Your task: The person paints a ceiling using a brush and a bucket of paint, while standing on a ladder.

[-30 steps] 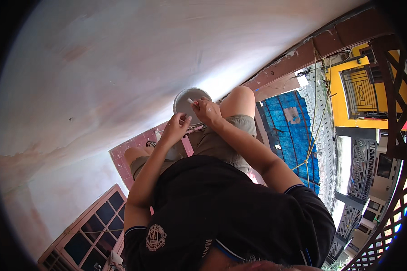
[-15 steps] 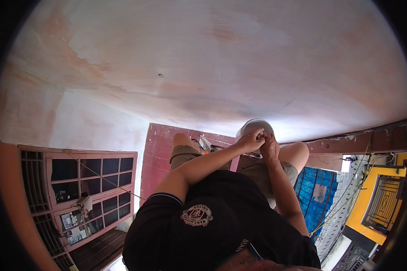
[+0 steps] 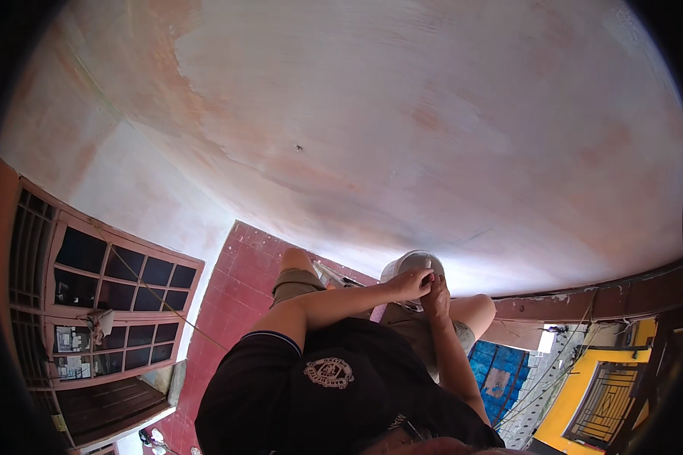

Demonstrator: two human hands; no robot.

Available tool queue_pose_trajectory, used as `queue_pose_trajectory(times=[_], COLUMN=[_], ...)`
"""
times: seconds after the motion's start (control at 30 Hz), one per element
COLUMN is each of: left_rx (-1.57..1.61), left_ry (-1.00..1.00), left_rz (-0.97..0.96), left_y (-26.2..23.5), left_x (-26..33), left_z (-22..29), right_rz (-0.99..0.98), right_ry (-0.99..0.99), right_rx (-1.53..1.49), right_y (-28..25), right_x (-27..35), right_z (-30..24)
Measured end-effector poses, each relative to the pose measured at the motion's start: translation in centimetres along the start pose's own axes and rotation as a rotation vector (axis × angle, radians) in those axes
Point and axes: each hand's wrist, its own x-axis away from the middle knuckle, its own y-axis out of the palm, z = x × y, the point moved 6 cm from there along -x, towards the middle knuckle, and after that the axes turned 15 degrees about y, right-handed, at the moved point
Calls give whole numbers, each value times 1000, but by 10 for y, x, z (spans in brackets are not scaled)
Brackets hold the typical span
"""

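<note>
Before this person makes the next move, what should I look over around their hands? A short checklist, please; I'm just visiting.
1. Hands close together: ok. The bare left hand and bare right hand meet at the round, pale grey bucket.
2. Bucket footing: cannot tell. Its base is hidden from above.
3. Bucket contents: cannot tell. The inside is too small and pale to read.
4. Hold on the small, slim whitish piece: cannot tell. It shows beside the hands, too small to judge.
5. Even colour on the broad whitish wall: not ok. Orange-pink patches show.
6. Spotless red tiled floor: not ok. Pale specks show.
</note>
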Motion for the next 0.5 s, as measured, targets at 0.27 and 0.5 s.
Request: queue_pose_trajectory(times=[0.27,0.5], left_rx=[-7,-19], left_ry=[-151,-152], left_rz=[21,100], left_y=[-4,1], left_x=[1,6], left_z=[4,-5], right_rz=[-20,-52], right_ry=[-48,-67], right_rx=[-77,-46], right_y=[-8,-6], right_x=[-1,3], right_z=[-11,-15])
